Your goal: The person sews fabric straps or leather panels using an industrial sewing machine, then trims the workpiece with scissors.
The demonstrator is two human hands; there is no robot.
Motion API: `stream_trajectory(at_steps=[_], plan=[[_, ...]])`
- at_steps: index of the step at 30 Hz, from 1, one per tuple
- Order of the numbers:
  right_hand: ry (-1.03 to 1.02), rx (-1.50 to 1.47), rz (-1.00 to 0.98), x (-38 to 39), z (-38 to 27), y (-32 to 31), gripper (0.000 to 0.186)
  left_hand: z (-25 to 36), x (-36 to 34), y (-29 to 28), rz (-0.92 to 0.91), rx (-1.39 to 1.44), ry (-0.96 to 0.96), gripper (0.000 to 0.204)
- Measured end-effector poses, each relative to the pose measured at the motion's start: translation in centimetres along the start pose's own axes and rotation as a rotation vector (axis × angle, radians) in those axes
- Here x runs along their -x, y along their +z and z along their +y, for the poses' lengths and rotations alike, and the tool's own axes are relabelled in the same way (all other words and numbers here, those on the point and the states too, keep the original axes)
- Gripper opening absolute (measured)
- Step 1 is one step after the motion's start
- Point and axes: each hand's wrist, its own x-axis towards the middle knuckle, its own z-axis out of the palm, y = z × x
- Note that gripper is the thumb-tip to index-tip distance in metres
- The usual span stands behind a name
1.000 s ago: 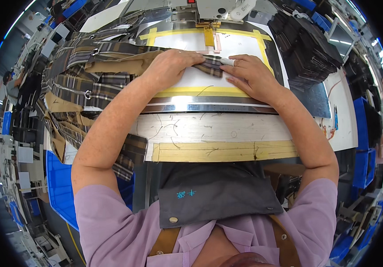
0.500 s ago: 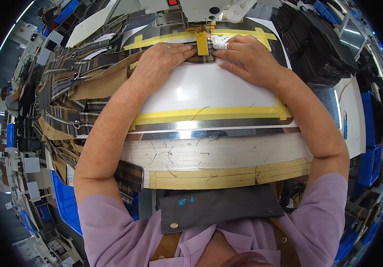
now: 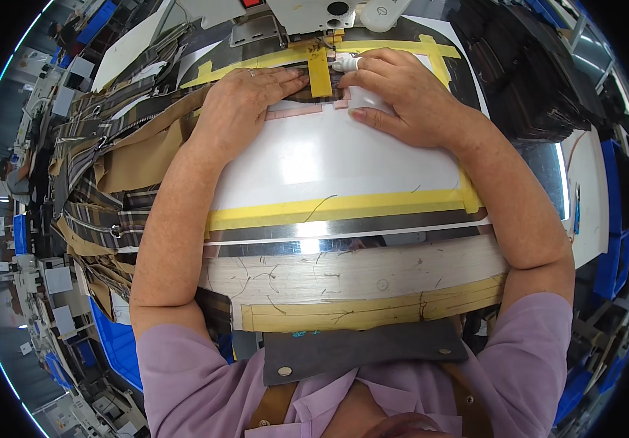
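My left hand lies flat, fingers stretched together toward a yellow strip below the sewing machine head. Under its fingertips is dark plaid fabric, which partly shows beside the strip. On the strip's other side my right hand rests with bent fingers, its thumb apart on the white sheet. A small white sleeve or tube sits at its index fingertip; I cannot tell whether it is worn or held. Pink edging shows on the white sheet between my hands.
Plaid pieces with zippers and tan lining pile up at the left. A stack of dark pieces stands at the far right, with blue bins nearby. Yellow tape borders the white sheet. Loose threads lie on the near board.
The view has shifted slightly. The plaid fabric has moved away from me at the yellow strip, baring pink edging on the sheet. My right thumb sits lower, farther from the strip.
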Motion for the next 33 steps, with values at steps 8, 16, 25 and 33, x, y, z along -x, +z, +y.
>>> stream_trajectory(at_steps=[8, 16, 25, 33], plan=[[-0.004, -0.033, -0.015, 0.14, 0.15, -0.11, 0.034, -0.23, -0.20, 0.07, -0.041, 0.037, -0.011, 0.048], [-0.005, 0.011, 0.022, 0.19, 0.05, 0.07, 0.036, -0.05, -0.39, -0.03, -0.004, 0.049, -0.011, 0.041], [-0.014, -0.005, 0.026, 0.24, 0.17, -0.07, 0.031, -0.17, -0.29, 0.05, -0.041, 0.101, -0.062, 0.049], [0.005, 0.029, 0.027, 0.21, -0.03, -0.04, 0.033, -0.08, -0.22, 0.09, -0.041, 0.137, -0.095, 0.046]])
